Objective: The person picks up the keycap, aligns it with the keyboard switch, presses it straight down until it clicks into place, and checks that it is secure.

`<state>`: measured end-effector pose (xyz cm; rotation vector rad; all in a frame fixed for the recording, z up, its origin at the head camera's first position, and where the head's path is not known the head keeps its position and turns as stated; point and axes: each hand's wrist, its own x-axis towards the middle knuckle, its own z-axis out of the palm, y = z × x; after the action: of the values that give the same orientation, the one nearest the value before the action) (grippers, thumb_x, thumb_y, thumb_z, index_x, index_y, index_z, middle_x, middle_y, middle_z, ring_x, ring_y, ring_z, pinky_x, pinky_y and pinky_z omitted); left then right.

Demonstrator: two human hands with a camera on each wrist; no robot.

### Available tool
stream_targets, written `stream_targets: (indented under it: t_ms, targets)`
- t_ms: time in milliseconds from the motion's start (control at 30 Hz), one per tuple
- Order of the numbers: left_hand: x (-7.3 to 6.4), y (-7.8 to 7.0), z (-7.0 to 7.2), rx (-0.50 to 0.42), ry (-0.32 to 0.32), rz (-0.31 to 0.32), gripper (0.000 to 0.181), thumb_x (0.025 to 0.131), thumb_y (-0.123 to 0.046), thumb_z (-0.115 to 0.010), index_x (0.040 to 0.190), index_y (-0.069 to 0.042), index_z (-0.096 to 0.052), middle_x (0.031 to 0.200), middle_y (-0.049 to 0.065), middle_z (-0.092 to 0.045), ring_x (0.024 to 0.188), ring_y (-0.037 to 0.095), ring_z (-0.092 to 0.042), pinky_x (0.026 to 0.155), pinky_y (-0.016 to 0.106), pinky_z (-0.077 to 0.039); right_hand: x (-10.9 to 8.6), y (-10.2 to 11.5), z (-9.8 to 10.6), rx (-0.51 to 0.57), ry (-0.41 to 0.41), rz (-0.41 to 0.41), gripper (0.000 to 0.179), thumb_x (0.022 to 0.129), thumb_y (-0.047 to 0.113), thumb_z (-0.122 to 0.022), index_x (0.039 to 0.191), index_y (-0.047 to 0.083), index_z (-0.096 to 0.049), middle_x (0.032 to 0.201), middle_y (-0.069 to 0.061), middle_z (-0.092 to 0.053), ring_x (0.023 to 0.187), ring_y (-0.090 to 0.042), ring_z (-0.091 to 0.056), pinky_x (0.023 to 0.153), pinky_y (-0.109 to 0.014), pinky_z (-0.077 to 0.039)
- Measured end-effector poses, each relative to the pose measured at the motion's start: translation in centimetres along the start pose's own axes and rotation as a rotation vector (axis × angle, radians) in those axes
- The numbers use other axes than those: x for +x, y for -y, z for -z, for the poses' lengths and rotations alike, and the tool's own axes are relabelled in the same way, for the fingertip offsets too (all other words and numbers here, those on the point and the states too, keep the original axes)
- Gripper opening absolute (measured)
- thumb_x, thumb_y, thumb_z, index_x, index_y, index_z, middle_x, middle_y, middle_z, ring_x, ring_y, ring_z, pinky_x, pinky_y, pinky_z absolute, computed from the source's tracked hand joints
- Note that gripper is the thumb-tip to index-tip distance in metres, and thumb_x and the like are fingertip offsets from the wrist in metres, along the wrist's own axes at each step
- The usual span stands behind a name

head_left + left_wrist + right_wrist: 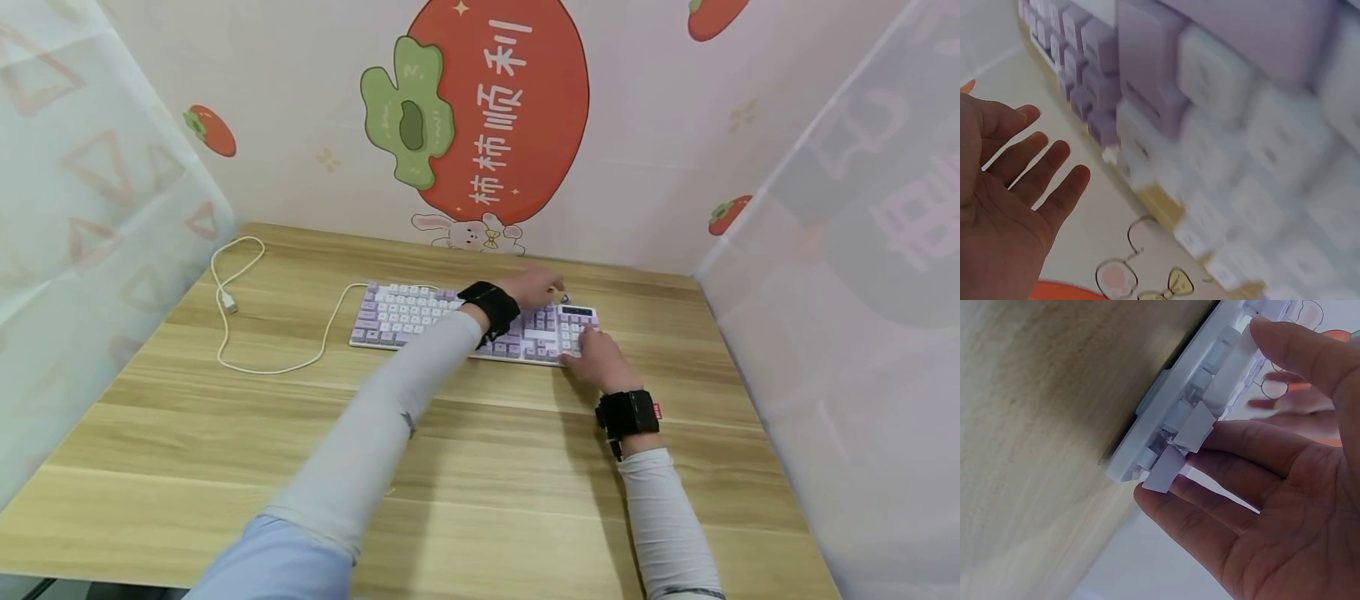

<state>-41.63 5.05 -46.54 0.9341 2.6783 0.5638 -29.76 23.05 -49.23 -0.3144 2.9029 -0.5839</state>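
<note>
A white-and-purple keyboard (423, 312) lies near the back of the wooden table, with raised keys. My left hand (531, 287) reaches across its back side, and the wrist covers some of the middle keys. In the left wrist view, that hand's fingers (1054, 162) are spread and loosely bent, with nothing between them. A small dark-and-purple piece (566, 298) lies just beyond its fingertips. My right hand (602, 360) is at the keyboard's right end. Its fingertips touch the number-pad keycaps (1194, 427), and the thumb is at the front-edge keys.
A white cable (279, 372) runs from the keyboard's back to the left, ending in a USB plug (229, 305). A printed backdrop (637, 125) stands behind the wooden table (480, 467), with pale sheets on both sides. A small display (577, 311) is at the keyboard's upper right.
</note>
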Motion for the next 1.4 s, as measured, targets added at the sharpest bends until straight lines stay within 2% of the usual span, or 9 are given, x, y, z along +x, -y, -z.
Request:
stream_targets:
  t_ms: [133,233,300,400,733,867,1033,1200,1400]
  targets:
    - [0.9,-1.6,-0.7,0.004,0.046,0.024,0.037,0.107,-0.011,-0.043,0.140,-0.008,-0.059,0.143,0.007,-0.057,0.136,0.020,-0.050,0.115,0.034,-0.039,0.0,0.2,0.0,-0.009,-0.007,0.009,0.035,0.093,0.028,-0.072,0.090,-0.001,-0.053,0.079,-0.010,-0.049,0.068,-0.023,-0.047,0.058,-0.033,-0.040]
    - [1.5,-2.1,-1.3,0.012,0.074,0.051,0.027,0.105,-0.007,-0.044,0.117,-0.005,-0.068,0.106,0.006,-0.063,0.101,0.018,-0.060,0.086,0.026,-0.048,0.0,0.3,-0.1,-0.011,-0.009,0.004,0.035,0.093,0.028,-0.072,0.092,-0.001,-0.052,0.079,-0.010,-0.048,0.068,-0.023,-0.046,0.059,-0.033,-0.039]
    - [2.0,-2.1,-1.7,0.032,0.088,0.057,0.021,0.103,-0.005,-0.046,0.096,-0.006,-0.066,0.083,0.003,-0.051,0.077,0.017,-0.051,0.067,0.025,-0.040,0.1,0.3,-0.2,-0.007,-0.008,-0.005,0.035,0.093,0.028,-0.072,0.093,-0.001,-0.052,0.078,-0.010,-0.048,0.068,-0.022,-0.047,0.058,-0.033,-0.039]
    - [2.7,-2.0,-2.1,0.078,0.091,0.067,0.024,0.101,-0.004,-0.049,0.080,-0.009,-0.060,0.070,0.000,-0.042,0.064,0.015,-0.043,0.057,0.026,-0.034,0.1,0.3,-0.2,-0.009,-0.015,-0.003,0.035,0.093,0.028,-0.072,0.093,-0.002,-0.053,0.078,-0.009,-0.049,0.068,-0.022,-0.047,0.058,-0.032,-0.040]
    - [3.4,-1.2,-1.8,-0.007,-0.133,0.013,0.010,0.097,0.000,-0.061,0.090,-0.004,-0.067,0.080,0.003,-0.049,0.075,0.017,-0.044,0.068,0.026,-0.038,-0.1,0.0,0.1,0.016,-0.015,-0.017,0.035,0.094,0.028,-0.072,0.093,-0.002,-0.052,0.076,-0.008,-0.045,0.065,-0.021,-0.045,0.056,-0.032,-0.038]
    - [3.1,-1.0,-1.7,-0.031,-0.147,-0.003,0.013,0.098,0.001,-0.059,0.099,-0.002,-0.072,0.085,0.006,-0.055,0.081,0.018,-0.053,0.073,0.025,-0.044,-0.2,0.0,0.3,0.014,-0.018,-0.011,0.035,0.094,0.028,-0.072,0.089,0.000,-0.052,0.075,-0.007,-0.045,0.064,-0.021,-0.044,0.056,-0.032,-0.038]
    - [3.1,-1.3,-1.8,-0.008,-0.069,0.055,0.034,0.103,-0.004,-0.053,0.135,-0.010,-0.064,0.135,0.004,-0.063,0.127,0.019,-0.056,0.108,0.031,-0.045,-0.1,0.0,0.1,0.004,-0.008,-0.015,0.034,0.094,0.028,-0.072,0.091,0.000,-0.053,0.075,-0.008,-0.047,0.065,-0.020,-0.045,0.056,-0.031,-0.038]
    - [3.7,-1.6,-2.7,0.043,0.056,0.106,0.022,0.103,-0.003,-0.050,0.114,-0.007,-0.068,0.096,0.005,-0.060,0.088,0.020,-0.055,0.076,0.028,-0.045,-0.3,0.0,0.0,0.013,-0.007,-0.027,0.034,0.094,0.028,-0.071,0.094,-0.001,-0.053,0.076,-0.008,-0.046,0.065,-0.021,-0.045,0.057,-0.032,-0.039]
    - [4.4,-1.2,-3.1,0.053,-0.017,0.113,0.017,0.102,-0.001,-0.050,0.087,-0.006,-0.056,0.076,0.003,-0.043,0.071,0.019,-0.044,0.063,0.028,-0.036,-0.3,0.0,0.1,0.007,-0.004,-0.013,0.034,0.095,0.029,-0.070,0.087,0.001,-0.051,0.072,-0.005,-0.040,0.063,-0.020,-0.042,0.057,-0.032,-0.037]
